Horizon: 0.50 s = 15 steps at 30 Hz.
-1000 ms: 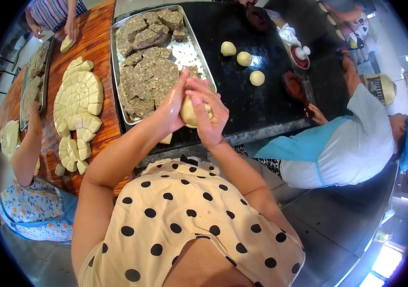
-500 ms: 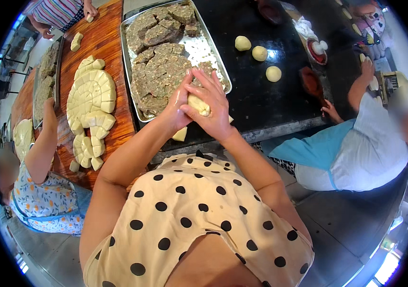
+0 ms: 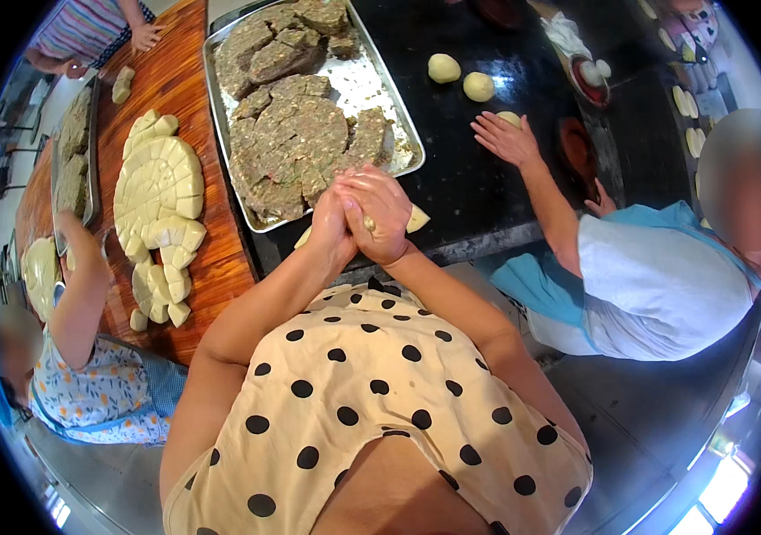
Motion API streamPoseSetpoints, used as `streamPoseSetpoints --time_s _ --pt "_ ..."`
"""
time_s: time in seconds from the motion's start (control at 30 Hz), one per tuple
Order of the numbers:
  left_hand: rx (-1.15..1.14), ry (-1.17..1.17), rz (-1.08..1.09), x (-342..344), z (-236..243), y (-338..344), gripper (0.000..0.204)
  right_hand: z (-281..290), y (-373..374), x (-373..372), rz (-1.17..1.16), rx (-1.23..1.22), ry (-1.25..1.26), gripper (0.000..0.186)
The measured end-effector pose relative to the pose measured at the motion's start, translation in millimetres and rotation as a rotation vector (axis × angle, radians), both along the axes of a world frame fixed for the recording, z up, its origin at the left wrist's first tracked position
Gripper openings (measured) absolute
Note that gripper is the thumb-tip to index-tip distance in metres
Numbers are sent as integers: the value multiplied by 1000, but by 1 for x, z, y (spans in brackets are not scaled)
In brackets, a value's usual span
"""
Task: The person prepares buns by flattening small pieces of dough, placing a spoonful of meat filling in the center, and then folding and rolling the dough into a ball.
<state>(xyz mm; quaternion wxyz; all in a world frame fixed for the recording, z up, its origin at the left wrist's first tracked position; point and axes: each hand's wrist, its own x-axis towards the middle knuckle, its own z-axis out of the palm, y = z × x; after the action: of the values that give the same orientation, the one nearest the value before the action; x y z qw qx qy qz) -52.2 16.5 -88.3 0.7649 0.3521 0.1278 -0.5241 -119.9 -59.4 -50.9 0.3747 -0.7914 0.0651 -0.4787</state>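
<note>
My left hand and my right hand are pressed together at the near edge of the black table, closed round a piece of dough. Only a small pale bit of it shows between the palms; the fingers hide the rest. Beside my right hand lies a cut dough piece, and another pale piece shows partly by my left wrist. Just beyond my hands is a metal tray holding slabs of a brownish chopped filling.
Cut dough pieces cover part of the wooden table at left. Dough balls sit on the black table, one under the right co-worker's hand. A left co-worker's arm reaches toward a second tray.
My hands have closed further over the dough, which is now mostly hidden. The right co-worker has leaned in and set a hand on the nearest dough ball.
</note>
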Motion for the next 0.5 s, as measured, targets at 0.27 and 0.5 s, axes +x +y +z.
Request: streamPoseSetpoints --time_s 0.27,0.5 --pt "-19 36 -100 -6 -5 -28 75 -28 -22 -11 -39 232 81 8" --pt "288 -337 -362 13 15 -23 46 -4 -132 1 -435 446 -63 15"
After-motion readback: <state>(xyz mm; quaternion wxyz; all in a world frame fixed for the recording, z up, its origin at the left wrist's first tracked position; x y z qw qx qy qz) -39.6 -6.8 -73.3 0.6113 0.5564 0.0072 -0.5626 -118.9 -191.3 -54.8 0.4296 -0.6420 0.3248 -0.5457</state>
